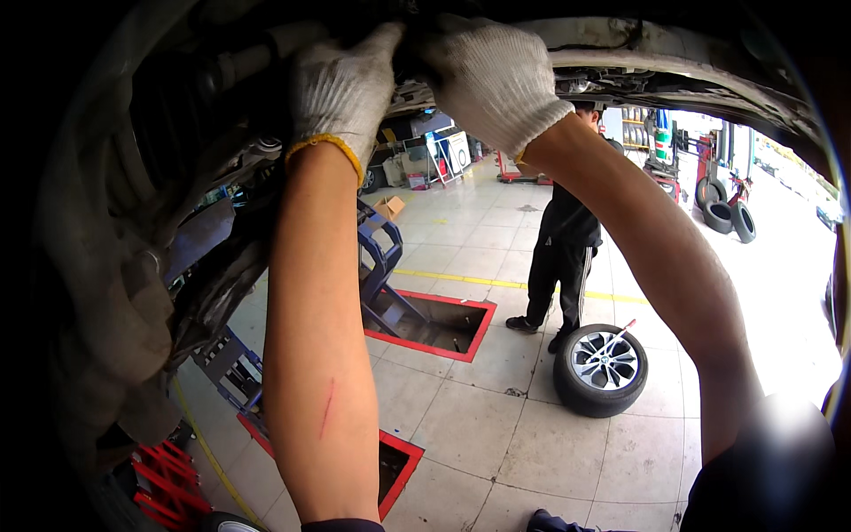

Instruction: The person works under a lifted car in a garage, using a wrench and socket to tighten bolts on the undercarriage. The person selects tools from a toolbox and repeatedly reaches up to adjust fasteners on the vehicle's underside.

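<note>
Both my arms are raised to the dark underside of a vehicle (674,66). My left hand (341,93), in a white knitted glove with a yellow cuff, is up against the dark parts there. Its thumb points toward my other hand, while its fingers are lost in shadow. Close beside it on the right, my right hand (501,84) wears a similar white glove. Its fingers look curled in, but what they close on is hidden in the dark and slightly blurred.
A wheel with a silver rim (607,368) lies on the tiled floor, a red-tipped tool across it. Behind it stands a person in dark clothes (567,230). Red-framed floor pits (483,328) hold a blue lift (381,257). Loose tyres (743,222) stand far right; a cardboard box (388,208) sits farther back.
</note>
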Available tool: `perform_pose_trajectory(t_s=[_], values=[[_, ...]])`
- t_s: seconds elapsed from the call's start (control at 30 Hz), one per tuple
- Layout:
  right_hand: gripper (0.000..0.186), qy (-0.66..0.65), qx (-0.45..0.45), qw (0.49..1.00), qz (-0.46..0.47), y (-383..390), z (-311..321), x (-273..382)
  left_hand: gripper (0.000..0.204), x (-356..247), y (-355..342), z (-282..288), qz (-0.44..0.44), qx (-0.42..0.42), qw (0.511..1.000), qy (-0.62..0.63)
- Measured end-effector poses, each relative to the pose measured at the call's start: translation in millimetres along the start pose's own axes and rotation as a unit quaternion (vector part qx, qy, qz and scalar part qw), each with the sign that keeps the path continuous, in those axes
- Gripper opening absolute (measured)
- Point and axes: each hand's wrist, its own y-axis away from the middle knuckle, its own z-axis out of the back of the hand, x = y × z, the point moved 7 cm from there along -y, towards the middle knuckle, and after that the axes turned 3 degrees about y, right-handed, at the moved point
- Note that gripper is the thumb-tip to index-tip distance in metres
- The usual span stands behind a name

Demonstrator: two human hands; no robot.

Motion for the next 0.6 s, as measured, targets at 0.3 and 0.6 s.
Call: perform_pose_trajectory(t_s=[0.3,0.6], values=[[0.022,0.062,-0.036,0.997,0.010,1,-7,10,0.046,3,0,9,0.091,-0.009,0.993,0.075],[0.019,-0.017,-0.057,0.998,0.000,-3,-13,0,0.046,3,1,9,0.074,-0.012,0.997,0.004]])
